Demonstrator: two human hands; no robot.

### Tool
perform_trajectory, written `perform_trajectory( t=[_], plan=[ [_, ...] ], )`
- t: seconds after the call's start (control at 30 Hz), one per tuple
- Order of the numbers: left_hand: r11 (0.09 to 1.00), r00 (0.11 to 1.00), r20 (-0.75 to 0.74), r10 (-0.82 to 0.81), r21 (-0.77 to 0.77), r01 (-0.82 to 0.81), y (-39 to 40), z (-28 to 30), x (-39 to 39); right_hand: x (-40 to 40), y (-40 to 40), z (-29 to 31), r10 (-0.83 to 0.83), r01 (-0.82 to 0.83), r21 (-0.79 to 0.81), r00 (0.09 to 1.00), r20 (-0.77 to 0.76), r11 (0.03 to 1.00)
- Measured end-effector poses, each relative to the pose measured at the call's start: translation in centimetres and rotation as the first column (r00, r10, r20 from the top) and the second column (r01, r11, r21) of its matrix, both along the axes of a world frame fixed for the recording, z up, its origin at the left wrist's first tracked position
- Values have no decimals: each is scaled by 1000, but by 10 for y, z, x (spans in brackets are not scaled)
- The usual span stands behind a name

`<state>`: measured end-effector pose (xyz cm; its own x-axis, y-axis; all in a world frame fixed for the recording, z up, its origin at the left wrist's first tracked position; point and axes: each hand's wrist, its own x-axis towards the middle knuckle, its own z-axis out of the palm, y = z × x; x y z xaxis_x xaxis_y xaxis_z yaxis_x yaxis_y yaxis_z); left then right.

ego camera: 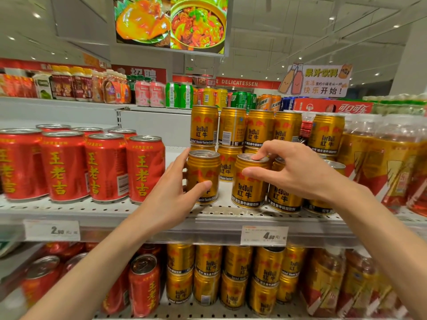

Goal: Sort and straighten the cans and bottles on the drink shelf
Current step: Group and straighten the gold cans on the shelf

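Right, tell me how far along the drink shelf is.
Done: the red cans on the left stand upright in even rows, labels forward. In hand: the left hand grips one gold can at the shelf front, and the right hand pinches the next gold can by its top. Left: one stacked gold can shows its barcode, and the left-held can's label is turned aside.

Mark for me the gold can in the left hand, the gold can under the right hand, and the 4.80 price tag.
Left gold can (pixel 203 175), head view: upper side wall.
Right gold can (pixel 250 191), head view: front label.
4.80 price tag (pixel 264 235), head view: middle of the tag.
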<state>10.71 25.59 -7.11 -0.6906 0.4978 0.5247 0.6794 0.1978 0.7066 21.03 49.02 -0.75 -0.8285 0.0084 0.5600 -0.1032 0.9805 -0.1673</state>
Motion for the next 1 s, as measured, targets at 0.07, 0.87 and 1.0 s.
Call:
perform_trajectory(
  t=[0.07,0.87,1.0],
  plan=[
    [1000,1000,14,-10,13,10,-1,-1,-1,1,-4,8,-8,8,-4,998,67,1000],
    [997,988,151,-14,82,1,-2,1,2,-66,-56,40,194,-311,-499,942,-272,809],
    [997,988,152,-8,75,-3,-2,1,2,-68,-62,39,246,-347,-466,932,-265,814]
  ],
)
